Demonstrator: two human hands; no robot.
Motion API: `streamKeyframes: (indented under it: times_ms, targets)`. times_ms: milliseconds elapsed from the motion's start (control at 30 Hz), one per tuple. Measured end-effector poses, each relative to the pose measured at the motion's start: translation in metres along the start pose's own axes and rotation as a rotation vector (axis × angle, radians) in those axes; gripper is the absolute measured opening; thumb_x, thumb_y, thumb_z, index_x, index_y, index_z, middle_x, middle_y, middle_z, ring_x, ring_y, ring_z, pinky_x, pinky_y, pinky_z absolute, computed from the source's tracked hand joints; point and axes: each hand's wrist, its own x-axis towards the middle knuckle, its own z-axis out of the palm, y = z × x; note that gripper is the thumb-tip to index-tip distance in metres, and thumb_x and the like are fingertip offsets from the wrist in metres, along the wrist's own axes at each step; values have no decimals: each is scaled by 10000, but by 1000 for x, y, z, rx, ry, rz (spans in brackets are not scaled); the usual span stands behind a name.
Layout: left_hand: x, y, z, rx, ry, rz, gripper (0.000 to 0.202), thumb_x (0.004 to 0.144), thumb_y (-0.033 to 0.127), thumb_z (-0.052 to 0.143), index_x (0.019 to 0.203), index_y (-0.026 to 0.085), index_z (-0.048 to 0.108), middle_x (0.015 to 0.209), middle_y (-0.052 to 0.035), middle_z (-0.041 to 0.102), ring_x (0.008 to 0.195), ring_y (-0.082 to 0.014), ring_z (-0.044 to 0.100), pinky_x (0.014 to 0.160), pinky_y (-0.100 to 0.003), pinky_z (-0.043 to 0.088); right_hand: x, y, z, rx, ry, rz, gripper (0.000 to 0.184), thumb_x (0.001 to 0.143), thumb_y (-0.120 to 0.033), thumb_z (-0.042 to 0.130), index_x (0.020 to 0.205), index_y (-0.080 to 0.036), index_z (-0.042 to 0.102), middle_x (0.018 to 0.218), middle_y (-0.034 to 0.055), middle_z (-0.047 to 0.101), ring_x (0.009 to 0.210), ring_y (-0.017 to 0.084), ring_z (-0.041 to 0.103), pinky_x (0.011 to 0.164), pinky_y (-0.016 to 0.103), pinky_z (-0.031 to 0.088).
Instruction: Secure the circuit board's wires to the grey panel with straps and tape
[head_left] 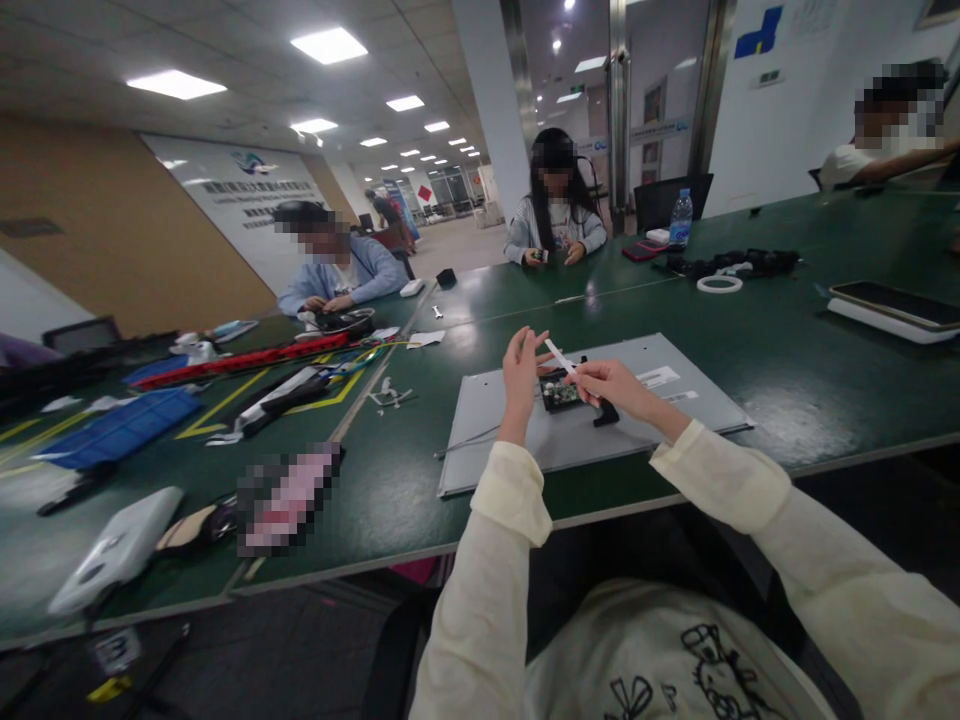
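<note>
My left hand (521, 372) and my right hand (616, 385) are raised above a grey flat panel (675, 400) that lies on the green table. Between them they pinch a thin white strip (559, 355), the left at its upper end and the right at its lower end. Under the hands, on the panel, sit a small dark circuit board (559, 393) and a black part (606, 414). A thin cable (469, 441) leaves the panel's left edge.
Across the green table (787, 350) sit three other people. A tape roll (719, 284), black straps (739, 263), a water bottle (681, 217) and a tablet-like device (892, 305) lie to the right. Red and blue items, a white device (116, 550) and cables crowd the left.
</note>
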Motion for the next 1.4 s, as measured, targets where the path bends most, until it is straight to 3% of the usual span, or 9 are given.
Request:
streamKeyframes:
  times_ms: [133,300,433,633,900,1067,1233,1333,1400]
  targets:
    - [0,3,-5,-5,-108,-115,567,792,657,524,1000,146,654,1053,-156,704,806,-213,695,664,-300,536,-1,-2,2,-29,36,3,395,786,-539,592,839,-153,661,601,-7,578,484,77,468,473,209,368]
    - [-3,-1,-3,36,-213,-77,461,722,546,677,938,139,687,1038,-152,712,813,-197,687,699,-293,526,-1,1,4,-115,49,9,434,801,-565,562,789,-144,668,564,-2,565,462,77,456,463,211,355]
    - [-2,-2,-4,48,-138,23,406,694,492,717,909,149,688,971,-122,728,804,-187,685,670,-270,515,2,7,2,-164,121,49,434,794,-552,566,756,-135,678,544,5,561,441,79,447,443,212,340]
    - [-6,3,1,42,-87,49,392,678,492,725,883,160,682,944,-106,731,816,-201,693,667,-282,514,6,12,-2,-153,195,93,383,765,-501,591,733,-130,678,522,1,544,447,88,459,427,209,337]
    - [2,-3,-5,-4,12,92,348,752,431,670,1016,205,646,1138,-78,678,952,-191,675,725,-267,530,0,3,2,-164,100,21,395,802,-520,561,799,-142,676,524,-20,532,418,71,427,441,210,334]
    - [8,-7,-15,-76,135,-26,352,821,467,592,1023,179,606,1192,-115,651,865,-159,690,728,-263,530,-3,-1,5,-199,67,-14,400,826,-516,532,819,-146,682,526,-18,529,420,74,427,445,211,334]
    - [2,-6,-11,-129,-146,-220,530,804,627,535,932,126,651,1096,-180,684,858,-202,691,761,-318,544,-2,0,2,-189,111,-28,381,820,-506,541,827,-151,680,543,-13,546,430,84,443,453,221,345]
    - [-3,-5,-6,-101,-301,-193,466,772,556,629,948,127,677,1094,-167,690,877,-202,686,766,-303,540,-1,3,1,-196,117,-20,393,822,-515,538,808,-146,672,540,-14,544,428,81,443,452,217,347]
    - [-4,-6,-4,-69,-302,-146,411,754,493,679,942,128,686,1050,-154,706,854,-190,686,754,-288,534,0,5,2,-193,108,-2,400,819,-524,543,805,-144,666,542,-17,544,425,75,442,447,211,346]
